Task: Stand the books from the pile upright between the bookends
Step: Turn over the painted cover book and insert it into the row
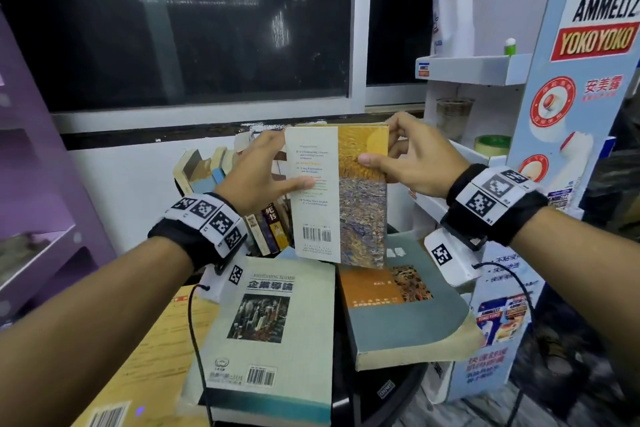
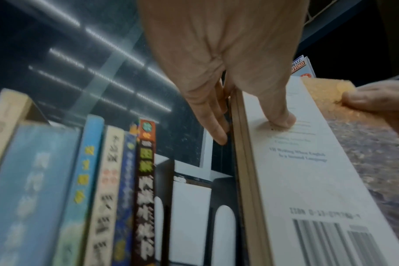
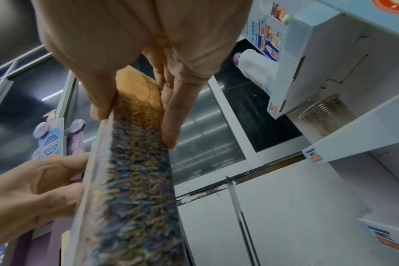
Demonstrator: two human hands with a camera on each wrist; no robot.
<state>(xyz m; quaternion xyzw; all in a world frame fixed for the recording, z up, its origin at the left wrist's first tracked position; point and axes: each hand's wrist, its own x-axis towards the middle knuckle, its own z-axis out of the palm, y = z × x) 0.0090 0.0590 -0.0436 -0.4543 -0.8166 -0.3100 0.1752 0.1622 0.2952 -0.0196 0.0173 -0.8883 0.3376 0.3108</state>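
Both hands hold one book [image 1: 339, 198] upright in the air, its back cover with a barcode towards me. My left hand [image 1: 277, 170] pinches its left edge, thumb on the cover, fingers behind [image 2: 251, 129]. Along its right edge, by the painted spine [image 3: 134, 207], my right hand [image 1: 384, 149] grips with thumb and fingers [image 3: 137, 124]. Behind and lower left stands a row of upright books [image 2: 116, 189] with a black bookend [image 2: 169, 189] at their right. The pile lies below: a pale business book [image 1: 273, 333] and a grey and orange book [image 1: 405, 308].
A blue and white display stand [image 1: 588, 114] with shelves, a bottle [image 1: 453, 0], a plastic cup [image 1: 453, 114] and a tape roll [image 1: 491, 146] crowds the right. A purple shelf unit [image 1: 34, 184] stands left. A dark window [image 1: 190, 28] is behind. A yellow book [image 1: 149, 357] lies lower left.
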